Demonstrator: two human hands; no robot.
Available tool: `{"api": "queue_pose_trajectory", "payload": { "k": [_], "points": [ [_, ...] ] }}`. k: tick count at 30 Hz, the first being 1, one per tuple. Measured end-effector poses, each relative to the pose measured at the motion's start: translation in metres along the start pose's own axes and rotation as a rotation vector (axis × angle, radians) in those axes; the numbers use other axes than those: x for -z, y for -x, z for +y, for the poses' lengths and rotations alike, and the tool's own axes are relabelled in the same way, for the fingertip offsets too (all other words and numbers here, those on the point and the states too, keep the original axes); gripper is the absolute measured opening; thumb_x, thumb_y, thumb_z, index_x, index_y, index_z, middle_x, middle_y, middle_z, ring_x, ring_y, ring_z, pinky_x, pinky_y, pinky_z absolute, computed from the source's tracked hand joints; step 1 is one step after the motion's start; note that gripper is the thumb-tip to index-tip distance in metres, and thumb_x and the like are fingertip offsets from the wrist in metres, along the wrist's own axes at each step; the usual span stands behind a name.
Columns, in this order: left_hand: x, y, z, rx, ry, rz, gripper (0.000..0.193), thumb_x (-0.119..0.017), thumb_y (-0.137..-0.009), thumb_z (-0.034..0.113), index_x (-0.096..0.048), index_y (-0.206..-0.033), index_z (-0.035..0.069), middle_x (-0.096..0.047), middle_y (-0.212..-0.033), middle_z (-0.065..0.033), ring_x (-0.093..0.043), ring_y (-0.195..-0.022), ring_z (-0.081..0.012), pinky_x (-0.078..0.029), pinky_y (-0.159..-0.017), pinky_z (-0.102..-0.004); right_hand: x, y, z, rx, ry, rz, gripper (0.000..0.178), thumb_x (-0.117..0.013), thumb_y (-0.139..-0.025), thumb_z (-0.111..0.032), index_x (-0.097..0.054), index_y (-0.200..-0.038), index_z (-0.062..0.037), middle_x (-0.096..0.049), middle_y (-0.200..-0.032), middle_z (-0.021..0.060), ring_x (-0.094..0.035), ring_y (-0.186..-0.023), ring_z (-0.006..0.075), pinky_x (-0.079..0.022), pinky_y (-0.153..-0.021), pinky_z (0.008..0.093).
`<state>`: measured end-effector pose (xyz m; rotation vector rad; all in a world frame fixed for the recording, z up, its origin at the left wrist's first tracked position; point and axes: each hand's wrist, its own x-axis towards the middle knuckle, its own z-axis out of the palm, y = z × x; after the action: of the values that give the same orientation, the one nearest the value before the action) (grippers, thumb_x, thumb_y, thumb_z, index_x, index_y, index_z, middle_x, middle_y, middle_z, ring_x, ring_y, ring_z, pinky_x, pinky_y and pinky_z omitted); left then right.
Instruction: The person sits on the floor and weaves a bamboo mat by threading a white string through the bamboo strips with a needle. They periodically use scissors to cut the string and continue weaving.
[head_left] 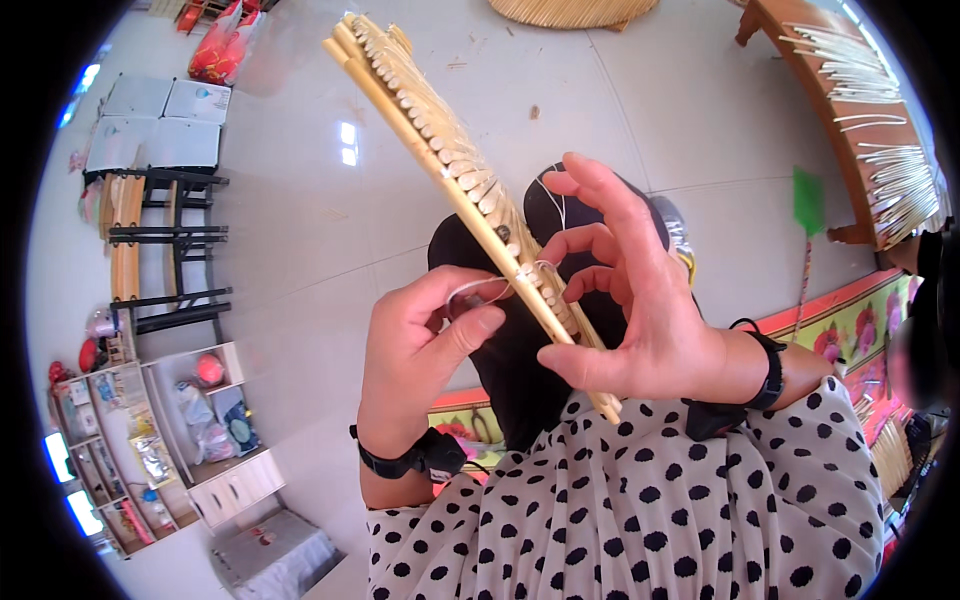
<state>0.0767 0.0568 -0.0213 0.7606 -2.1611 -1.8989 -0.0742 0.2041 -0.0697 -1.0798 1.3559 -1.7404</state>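
Note:
A long, narrow panel of bound plant stalks (425, 125) slants across my knees, edged by thin pale sticks, with the round cut ends showing along its side. My left hand (425, 335) is closed beside it, with thumb and forefinger pinching a white string (490, 283) that loops round the panel's edge. Over the panel's lower part, my right hand (640, 310) straddles it. Its thumb lies against the edge stick, the bent fingers reach the far side by the string, and the forefinger is raised. More string hangs over my right knee.
At the right, a brown wooden bench (835, 120) bears rows of white sticks. A green fly swatter (808, 200) stands near it. Folded black-framed stools (170, 240), boxes (160, 120) and a shelf unit (125, 430) line the left. A round woven piece (570, 10) lies ahead.

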Motion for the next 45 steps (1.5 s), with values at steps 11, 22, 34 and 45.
{"api": "queue_pose_trajectory", "payload": {
  "k": [11,22,34,45],
  "points": [
    [0.068,0.042,0.001,-0.188,-0.200,0.373,0.009,-0.057,-0.091,0.004,-0.057,-0.084,-0.002,-0.050,-0.073,-0.0014,-0.040,-0.064,-0.0092,-0.033,-0.064,-0.0250,0.008,-0.004,0.012,0.127,-0.052,-0.001,0.110,-0.085,-0.065,-0.009,-0.017,-0.151,-0.0055,-0.029,-0.147,0.0120,-0.052,-0.108,0.0191,-0.051,-0.080,0.0301],
    [0.070,0.063,0.001,0.392,-0.711,-0.280,0.040,-0.073,-0.075,0.011,-0.062,-0.112,-0.002,-0.066,-0.094,-0.0118,-0.063,-0.081,-0.0203,-0.047,-0.082,-0.0341,0.026,-0.015,0.030,0.086,0.158,-0.056,0.038,-0.068,-0.079,-0.001,-0.055,-0.115,0.0004,-0.053,-0.119,0.0110,-0.055,-0.089,0.0152,-0.047,-0.069,0.0257],
    [-0.031,0.009,-0.003,0.126,0.064,0.229,0.033,-0.052,-0.088,-0.008,-0.054,-0.121,-0.006,-0.062,-0.112,-0.0111,-0.062,-0.096,-0.0155,-0.050,-0.085,-0.0287,0.025,-0.026,0.014,0.013,0.039,-0.094,0.008,-0.061,-0.090,-0.001,-0.056,-0.096,-0.0005,-0.056,-0.076,-0.0008,-0.049,-0.063,0.0030,-0.041,-0.055,0.0193],
    [0.114,0.080,-0.058,0.175,-0.309,0.724,0.019,-0.063,-0.088,0.004,-0.064,-0.106,-0.002,-0.065,-0.098,-0.0139,-0.060,-0.077,-0.0175,-0.047,-0.070,-0.0273,0.035,-0.017,0.030,0.064,0.163,-0.028,0.031,-0.061,-0.079,0.004,-0.055,-0.110,-0.0004,-0.055,-0.104,0.0077,-0.053,-0.089,0.0164,-0.044,-0.072,0.0272]
  ]
}}
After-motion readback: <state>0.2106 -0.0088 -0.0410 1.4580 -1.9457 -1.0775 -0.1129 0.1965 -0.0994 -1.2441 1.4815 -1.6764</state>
